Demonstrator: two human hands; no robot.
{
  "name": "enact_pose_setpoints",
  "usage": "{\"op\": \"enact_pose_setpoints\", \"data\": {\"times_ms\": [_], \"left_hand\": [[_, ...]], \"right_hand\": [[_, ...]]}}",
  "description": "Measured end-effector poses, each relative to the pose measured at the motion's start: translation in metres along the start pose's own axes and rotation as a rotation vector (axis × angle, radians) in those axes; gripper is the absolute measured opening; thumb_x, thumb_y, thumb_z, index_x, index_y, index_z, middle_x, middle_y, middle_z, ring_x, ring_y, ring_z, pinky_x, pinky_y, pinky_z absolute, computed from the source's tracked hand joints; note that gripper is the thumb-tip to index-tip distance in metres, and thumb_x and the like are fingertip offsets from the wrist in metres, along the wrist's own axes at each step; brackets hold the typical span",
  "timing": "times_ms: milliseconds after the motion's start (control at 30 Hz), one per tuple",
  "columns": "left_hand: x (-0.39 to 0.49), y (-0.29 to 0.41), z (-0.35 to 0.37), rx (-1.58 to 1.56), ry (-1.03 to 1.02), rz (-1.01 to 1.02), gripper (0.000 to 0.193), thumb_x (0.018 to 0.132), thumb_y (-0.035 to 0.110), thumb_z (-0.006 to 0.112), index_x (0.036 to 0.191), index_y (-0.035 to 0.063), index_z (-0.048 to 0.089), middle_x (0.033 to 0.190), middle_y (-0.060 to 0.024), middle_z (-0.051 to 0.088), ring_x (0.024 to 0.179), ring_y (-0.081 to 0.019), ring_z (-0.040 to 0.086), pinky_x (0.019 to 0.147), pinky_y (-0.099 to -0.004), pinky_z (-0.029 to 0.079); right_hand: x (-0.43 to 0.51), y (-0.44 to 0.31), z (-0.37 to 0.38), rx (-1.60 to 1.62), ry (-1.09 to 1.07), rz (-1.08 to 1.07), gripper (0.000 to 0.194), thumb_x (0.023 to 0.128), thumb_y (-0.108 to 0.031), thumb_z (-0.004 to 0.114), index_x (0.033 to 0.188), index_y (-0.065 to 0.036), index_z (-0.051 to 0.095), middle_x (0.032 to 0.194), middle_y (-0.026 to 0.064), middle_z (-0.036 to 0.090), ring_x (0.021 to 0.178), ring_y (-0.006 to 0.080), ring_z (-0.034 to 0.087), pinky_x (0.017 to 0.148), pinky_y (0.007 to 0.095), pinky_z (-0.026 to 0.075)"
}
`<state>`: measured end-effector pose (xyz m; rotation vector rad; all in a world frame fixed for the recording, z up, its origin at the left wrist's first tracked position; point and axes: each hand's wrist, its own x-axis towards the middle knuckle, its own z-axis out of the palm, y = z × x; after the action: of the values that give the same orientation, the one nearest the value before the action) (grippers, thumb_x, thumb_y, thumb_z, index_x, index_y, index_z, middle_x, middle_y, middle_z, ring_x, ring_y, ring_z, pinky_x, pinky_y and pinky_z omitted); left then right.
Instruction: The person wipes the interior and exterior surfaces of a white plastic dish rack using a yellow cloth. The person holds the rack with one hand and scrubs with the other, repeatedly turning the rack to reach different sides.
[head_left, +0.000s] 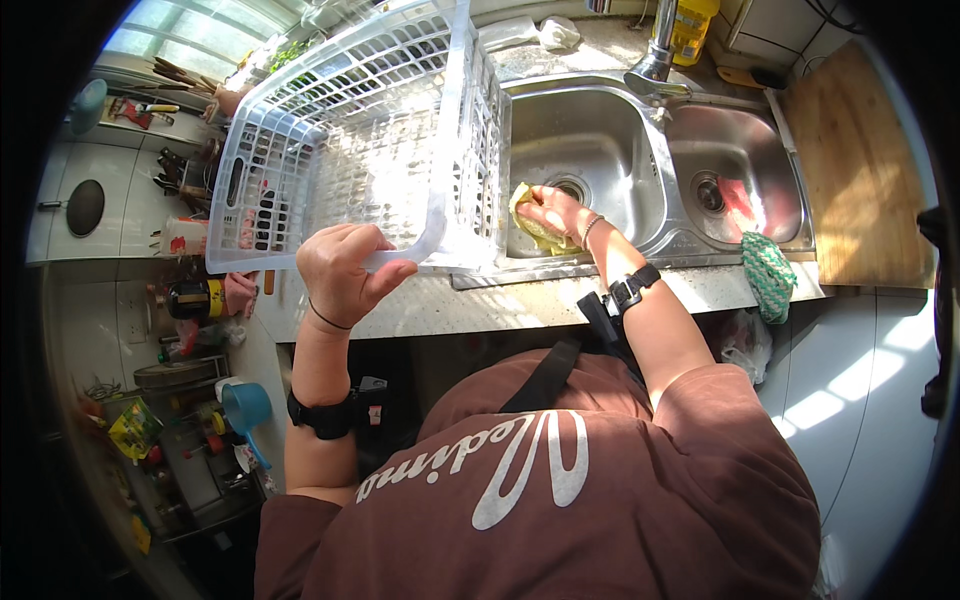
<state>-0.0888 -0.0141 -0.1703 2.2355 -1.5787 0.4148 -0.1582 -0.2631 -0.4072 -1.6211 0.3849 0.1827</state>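
My left hand (346, 271) grips the near rim of a white plastic basket (442, 150), which is tilted on the counter at the sink's left. With my right hand (559, 212) I hold a yellow cloth (536, 225) low in the larger basin of a stainless steel sink (611, 150), close to its drain (570, 186). The smaller basin (765, 142) to the right has a red patch inside. A green and white knitted cloth (769, 277) hangs over the front edge there.
A faucet (652, 71) rises behind the basins. At the right leans a wooden board (862, 172). A yellow container (691, 30) stands at the back. On the left are a dark bottle (193, 298), utensils and a blue dipper (246, 407).
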Motion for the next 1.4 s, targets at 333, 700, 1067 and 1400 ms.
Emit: {"op": "enact_pose_setpoints", "data": {"times_ms": [333, 700, 1067, 1400], "left_hand": [[0.002, 0.001, 0.001, -0.008, 0.01, -0.005, 0.05, 0.07, 0.057, 0.068, 0.057, 0.0102, 0.055, 0.051, -0.0055, 0.052, 0.048, -0.026, 0.053, 0.046, -0.033, 0.04], [0.003, 0.001, 0.002, 0.012, 0.008, -0.02, 0.049, 0.068, 0.056, 0.07, 0.056, 0.0109, 0.055, 0.05, -0.0051, 0.05, 0.047, -0.0254, 0.052, 0.046, -0.0331, 0.04], [-0.001, -0.002, 0.003, 0.025, 0.021, 0.003, 0.052, 0.071, 0.058, 0.066, 0.057, 0.0094, 0.054, 0.05, -0.007, 0.05, 0.047, -0.0271, 0.051, 0.045, -0.0347, 0.038], [0.008, 0.007, -0.024, -0.144, -0.324, -0.32, 0.046, 0.087, 0.051, 0.051, 0.07, 0.0091, 0.062, 0.06, -0.009, 0.057, 0.059, -0.0283, 0.058, 0.053, -0.0355, 0.043]], "right_hand": [[0.053, 0.043, 0.047, -0.012, 0.244, -0.059, 0.034, 0.087, -0.034, 0.052, 0.105, -0.005, 0.057, 0.109, 0.019, 0.061, 0.093, 0.0371, 0.061, 0.083, 0.0397, 0.048], [-0.02, 0.005, 0.022, 0.266, -0.014, -0.264, 0.032, 0.093, -0.03, 0.046, 0.108, -0.004, 0.058, 0.102, 0.0084, 0.062, 0.087, 0.0197, 0.054, 0.081, 0.0345, 0.043], [0.05, 0.044, 0.026, -0.391, -0.585, -0.058, 0.019, 0.088, -0.026, 0.052, 0.095, -0.015, 0.065, 0.079, 0.0003, 0.054, 0.073, 0.015, 0.05, 0.071, 0.0275, 0.044], [0.019, 0.001, -0.028, -0.525, -0.253, 0.087, 0.063, 0.08, -0.052, 0.056, 0.118, -0.002, 0.057, 0.12, 0.0162, 0.059, 0.112, 0.0278, 0.056, 0.092, 0.0391, 0.043]]}}
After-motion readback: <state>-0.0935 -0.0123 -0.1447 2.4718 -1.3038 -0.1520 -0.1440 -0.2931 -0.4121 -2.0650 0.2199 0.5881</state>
